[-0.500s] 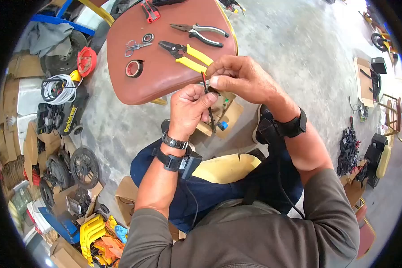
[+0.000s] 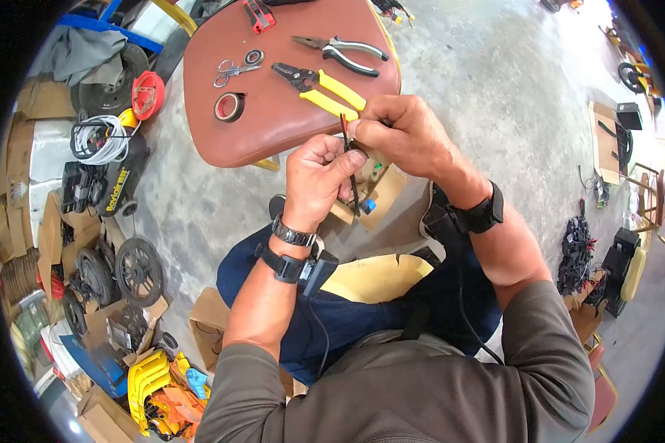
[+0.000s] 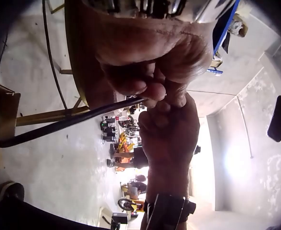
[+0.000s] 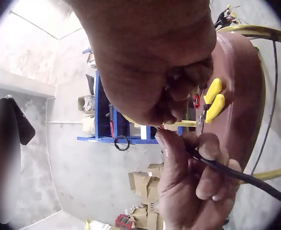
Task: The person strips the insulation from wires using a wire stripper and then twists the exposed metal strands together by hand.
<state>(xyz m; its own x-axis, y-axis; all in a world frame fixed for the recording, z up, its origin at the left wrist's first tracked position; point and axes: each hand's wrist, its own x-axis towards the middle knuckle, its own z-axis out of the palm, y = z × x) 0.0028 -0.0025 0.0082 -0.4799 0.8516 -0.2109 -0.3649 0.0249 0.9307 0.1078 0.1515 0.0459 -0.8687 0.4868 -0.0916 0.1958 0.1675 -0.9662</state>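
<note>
A black cable (image 2: 355,193) runs up through the left hand (image 2: 310,181), pinched between its thumb and fingers. At the cable's upper end a short red wire (image 2: 345,125) shows beside a black one. The right hand (image 2: 414,140) has its fingers curled and pinches at that end, close to the left thumb; its fingertips hide the exact grip. In the left wrist view the cable (image 3: 59,125) leaves the left fingers, with the right hand (image 3: 171,134) touching or nearly touching them. The right wrist view shows the cable (image 4: 246,177) lying across the left fingers.
On the brown stool seat (image 2: 273,140) lie yellow-handled strippers (image 2: 332,92), pliers (image 2: 347,53), scissors (image 2: 233,72), tape rolls (image 2: 229,107) and a red cutter (image 2: 259,16). Below the hands is a cardboard box (image 2: 384,196). Wheels (image 2: 139,272) and boxes stand at the left.
The right hand's fingers have curled in more around the cable end, and its thumb sits slightly higher. The left hand keeps its pinch. The stool and tools appear shifted slightly right in the head view.
</note>
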